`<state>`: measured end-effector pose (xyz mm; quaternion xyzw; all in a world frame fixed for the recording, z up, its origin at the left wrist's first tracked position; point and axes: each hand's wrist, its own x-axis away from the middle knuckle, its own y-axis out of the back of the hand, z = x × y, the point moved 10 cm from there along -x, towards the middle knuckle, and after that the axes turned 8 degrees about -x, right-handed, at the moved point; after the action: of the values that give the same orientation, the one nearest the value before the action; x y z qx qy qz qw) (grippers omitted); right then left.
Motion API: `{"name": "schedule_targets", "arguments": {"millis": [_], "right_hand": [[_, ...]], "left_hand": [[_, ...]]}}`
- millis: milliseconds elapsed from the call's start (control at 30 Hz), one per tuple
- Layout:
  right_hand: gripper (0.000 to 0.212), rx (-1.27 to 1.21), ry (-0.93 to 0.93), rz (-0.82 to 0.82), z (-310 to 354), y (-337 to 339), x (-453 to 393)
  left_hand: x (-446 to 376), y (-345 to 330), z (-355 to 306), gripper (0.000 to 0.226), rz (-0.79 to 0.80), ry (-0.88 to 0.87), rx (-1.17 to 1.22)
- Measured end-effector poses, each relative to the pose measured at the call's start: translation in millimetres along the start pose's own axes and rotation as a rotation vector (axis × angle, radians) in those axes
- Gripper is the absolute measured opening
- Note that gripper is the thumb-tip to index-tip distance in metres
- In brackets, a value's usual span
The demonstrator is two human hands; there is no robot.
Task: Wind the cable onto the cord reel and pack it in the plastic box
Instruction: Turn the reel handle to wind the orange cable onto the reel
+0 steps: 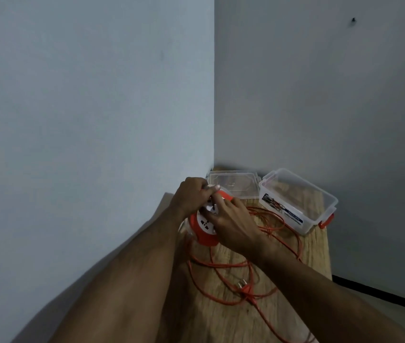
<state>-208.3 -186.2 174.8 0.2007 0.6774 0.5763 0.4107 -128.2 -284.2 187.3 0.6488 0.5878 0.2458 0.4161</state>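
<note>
Grey walls meet in a corner behind your wooden table (pixel 283 315). Your left hand (pixel 192 193) curls over the reel (pixel 202 231) from above, and your right hand (pixel 233 221) lies on its white socket face, fingers bent; whether it grips I can't tell. Little looks wound: most of the cable (pixel 265 246) sprawls in loops, plug (pixel 244 288) included. Further right, the lid (pixel 233 184) lies off and the box (pixel 298 201) waits open, unobstructed.

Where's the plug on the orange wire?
The plug lies on the wooden table, low in the head view, among loose cable loops, nearer the person than the reel and both hands.
</note>
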Motion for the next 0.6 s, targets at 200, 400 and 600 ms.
{"name": "schedule_targets", "arguments": {"millis": [200, 400, 600], "right_hand": [[0.067, -0.238, -0.283, -0.065, -27.3, 9.5, -3.5], [0.064, -0.861, -0.942, -0.497, -42.4, -11.2, 19.0], [0.032, -1.484, -1.531, -0.556, -35.1, -72.2, 35.7]], "left_hand": [[-2.8, 10.0, -6.1, 0.043, -0.118, -0.035, 0.022], [-7.6, 13.9, 10.1, 0.052, -0.144, -0.025, 0.026], [-11.5, 9.0, 15.5, 0.045, -0.115, -0.044, -0.043]]}}
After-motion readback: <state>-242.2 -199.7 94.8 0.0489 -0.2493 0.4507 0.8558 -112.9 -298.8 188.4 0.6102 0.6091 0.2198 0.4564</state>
